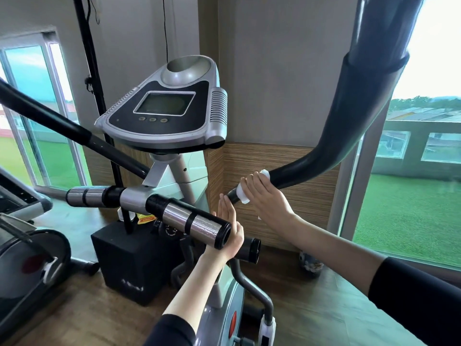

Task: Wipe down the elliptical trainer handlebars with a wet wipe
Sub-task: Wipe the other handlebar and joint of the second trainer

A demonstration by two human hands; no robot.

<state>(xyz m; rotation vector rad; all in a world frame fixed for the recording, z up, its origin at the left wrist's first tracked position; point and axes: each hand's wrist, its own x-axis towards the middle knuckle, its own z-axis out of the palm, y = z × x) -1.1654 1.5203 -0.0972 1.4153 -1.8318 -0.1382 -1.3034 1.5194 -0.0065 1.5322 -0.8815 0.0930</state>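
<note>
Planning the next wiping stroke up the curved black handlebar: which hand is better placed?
Right. The right hand holds the wet wipe around the black handlebar; the left hand is open and empty beside the chrome handlebar end.

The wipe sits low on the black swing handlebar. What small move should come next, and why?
Probably slide the right hand, gripping the wet wipe around the black handlebar, upward toward the bend. The wipe sits on the bar's lower stretch, so most of its length lies above. The left hand is open beside the chrome grip, holding nothing.
</note>
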